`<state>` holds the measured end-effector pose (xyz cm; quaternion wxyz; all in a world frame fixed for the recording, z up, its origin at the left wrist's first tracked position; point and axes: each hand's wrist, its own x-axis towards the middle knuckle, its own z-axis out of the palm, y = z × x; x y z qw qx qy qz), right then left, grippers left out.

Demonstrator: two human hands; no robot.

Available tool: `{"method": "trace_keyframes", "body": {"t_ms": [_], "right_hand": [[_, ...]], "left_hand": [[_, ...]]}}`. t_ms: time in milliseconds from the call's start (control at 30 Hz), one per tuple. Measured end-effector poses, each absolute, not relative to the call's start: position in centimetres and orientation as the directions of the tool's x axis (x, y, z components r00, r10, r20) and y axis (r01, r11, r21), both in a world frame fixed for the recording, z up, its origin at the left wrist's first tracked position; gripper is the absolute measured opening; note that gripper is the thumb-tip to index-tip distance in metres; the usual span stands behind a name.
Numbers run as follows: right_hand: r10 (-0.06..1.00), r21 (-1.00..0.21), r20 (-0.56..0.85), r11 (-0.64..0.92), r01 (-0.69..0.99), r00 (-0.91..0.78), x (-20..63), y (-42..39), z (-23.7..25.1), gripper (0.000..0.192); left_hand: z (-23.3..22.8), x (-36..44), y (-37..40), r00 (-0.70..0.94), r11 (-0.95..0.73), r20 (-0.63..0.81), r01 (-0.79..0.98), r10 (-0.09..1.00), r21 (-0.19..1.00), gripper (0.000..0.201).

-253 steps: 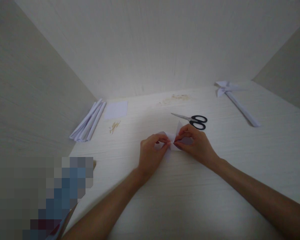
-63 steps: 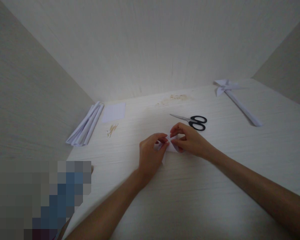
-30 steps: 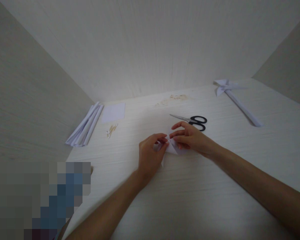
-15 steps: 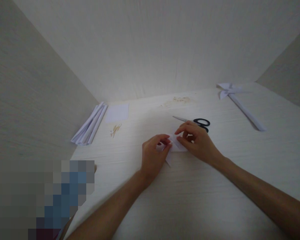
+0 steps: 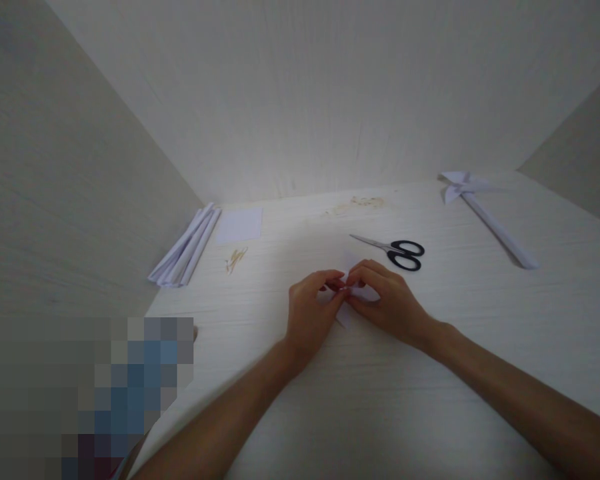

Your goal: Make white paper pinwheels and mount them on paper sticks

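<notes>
Near the middle of the table, my left hand (image 5: 313, 310) pinches a small white piece of paper (image 5: 364, 292) between thumb and fingers. My right hand (image 5: 385, 297) meets it from the other side, its thumb and fingertips closed on the same paper. Most of the paper is hidden behind the fingers; a pointed corner shows below my left hand. Just beyond my right hand lie scissors (image 5: 405, 255) with black handles, their blades pointing left.
At the right lies a white paper pinwheel (image 5: 495, 227) on a rolled stick. Several rolled paper sticks (image 5: 187, 247) are piled at the left, beside a flat paper square (image 5: 240, 225) and some thin tan sticks (image 5: 236, 259). Small tan bits (image 5: 365, 202) lie near the back wall.
My right hand has moved left, and its fingertips now meet those of my left hand at the paper. The scissors' handles are now uncovered. The view has shifted slightly.
</notes>
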<state>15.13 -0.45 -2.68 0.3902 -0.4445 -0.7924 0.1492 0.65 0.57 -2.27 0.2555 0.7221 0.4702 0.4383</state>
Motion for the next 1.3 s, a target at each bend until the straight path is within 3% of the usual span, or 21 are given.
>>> {"method": "trace_keyframes", "body": {"t_ms": [467,700,933,1133,1300], "right_hand": [[0.840,-0.610,0.471,0.530,0.589,-0.268,15.4,-0.2,-3.2,0.005],[0.865,-0.634,0.448,0.485,0.602,-0.226,15.8,-0.2,-3.1,0.006],[0.942,-0.757,0.331,0.293,0.584,-0.044,16.3,-0.1,-3.0,0.003],[0.959,-0.819,0.284,0.229,0.526,0.025,16.6,0.2,-3.2,0.006],[0.956,-0.826,0.290,0.229,0.515,0.040,16.5,0.2,-3.3,0.007]], "left_hand": [[-2.3,0.5,0.5,0.244,-0.450,0.378,0.441,0.893,0.777,0.015],[-2.5,0.4,0.8,0.180,-0.434,0.400,0.488,0.899,0.757,0.015],[-3.5,0.2,1.4,0.175,-0.318,0.265,0.519,0.948,0.793,0.022],[-3.2,0.2,1.3,0.213,-0.329,0.252,0.563,0.944,0.758,0.022],[-2.8,0.3,1.1,0.213,-0.262,0.178,0.487,0.961,0.833,0.020]]}}
